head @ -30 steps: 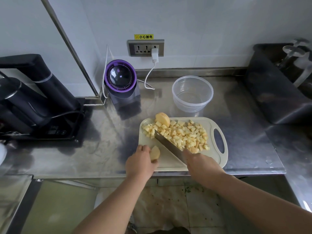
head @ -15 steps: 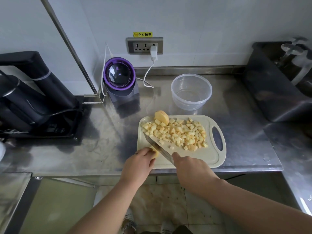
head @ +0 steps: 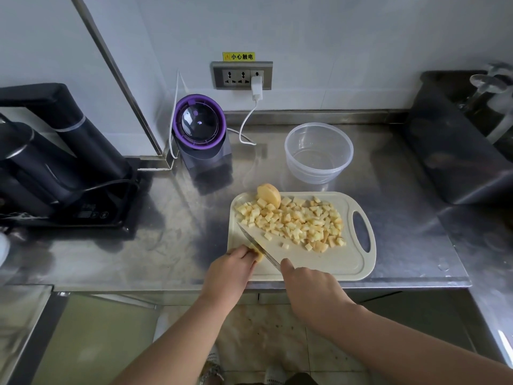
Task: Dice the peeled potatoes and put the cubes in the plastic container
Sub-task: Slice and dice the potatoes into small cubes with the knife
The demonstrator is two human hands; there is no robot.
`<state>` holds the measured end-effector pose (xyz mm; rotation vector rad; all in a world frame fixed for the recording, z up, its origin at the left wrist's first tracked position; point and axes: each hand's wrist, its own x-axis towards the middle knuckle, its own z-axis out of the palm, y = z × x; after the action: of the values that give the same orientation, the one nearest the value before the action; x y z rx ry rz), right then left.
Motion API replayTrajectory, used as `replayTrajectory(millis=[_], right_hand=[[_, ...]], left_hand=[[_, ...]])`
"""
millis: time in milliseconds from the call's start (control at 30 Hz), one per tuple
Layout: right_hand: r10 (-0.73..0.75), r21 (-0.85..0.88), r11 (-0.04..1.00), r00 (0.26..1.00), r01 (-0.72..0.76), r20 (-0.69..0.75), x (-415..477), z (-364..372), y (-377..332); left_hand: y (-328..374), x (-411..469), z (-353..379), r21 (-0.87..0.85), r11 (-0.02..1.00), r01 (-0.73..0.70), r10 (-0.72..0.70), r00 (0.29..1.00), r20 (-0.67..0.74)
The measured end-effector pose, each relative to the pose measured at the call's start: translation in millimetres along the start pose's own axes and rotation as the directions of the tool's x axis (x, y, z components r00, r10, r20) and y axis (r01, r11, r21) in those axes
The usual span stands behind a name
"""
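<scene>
While my left hand (head: 230,269) pinches the potato piece (head: 260,256), my right hand (head: 308,284) grips the knife (head: 256,245), its blade slanting just right of it.

You are standing at a kitchen worktop. The counter (head: 388,218) in front of you is bare stainless steel, with a raised steel lip where it meets the plain white wall. On it lies a pale cutting board (head: 319,262) with a heap of diced potato (head: 299,220), a potato half (head: 268,195) and a knife (head: 251,238). A clear plastic container (head: 311,176) stands just behind the board. A small purple-rimmed appliance (head: 198,129) sits below a wall socket (head: 241,76) that has a white charger plugged in and a yellow warning label (head: 238,56) above it. To your left is a dark machine (head: 55,151). Worn floor tiles (head: 263,329) show below the counter's edge.
</scene>
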<state>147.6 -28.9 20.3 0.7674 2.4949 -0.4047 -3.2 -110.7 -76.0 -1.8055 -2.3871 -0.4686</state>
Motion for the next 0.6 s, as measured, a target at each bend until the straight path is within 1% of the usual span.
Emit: replayTrajectory(millis=[167, 300, 433, 533, 600], right_hand=[[0.01, 0.023, 1.0, 0.998, -0.011, 0.056, 7, 7, 4], [0.056, 0.08, 0.995, 0.996, -0.062, 0.075, 12, 8, 11], [0.108, 0.165, 0.98, 0.993, -0.114, 0.044, 17, 2, 21], [0.13, 0.165, 0.977, 0.991, -0.132, 0.025, 14, -4, 25], [0.117, 0.155, 0.981, 0.993, -0.117, 0.012, 9, -8, 25]], left_hand=[[-3, -2, 4, -0.052, 0.999, -0.003, 0.002, 1.0, -0.016], [-5, -3, 7, -0.081, 0.997, 0.001, -0.003, 1.0, -0.019], [-6, -3, 7, -0.1, 0.995, -0.004, 0.001, 1.0, -0.028], [-6, -3, 3, -0.12, 0.993, -0.014, 0.01, 0.999, -0.035], [-6, -3, -1, -0.123, 0.992, -0.03, 0.026, 0.999, -0.032]])
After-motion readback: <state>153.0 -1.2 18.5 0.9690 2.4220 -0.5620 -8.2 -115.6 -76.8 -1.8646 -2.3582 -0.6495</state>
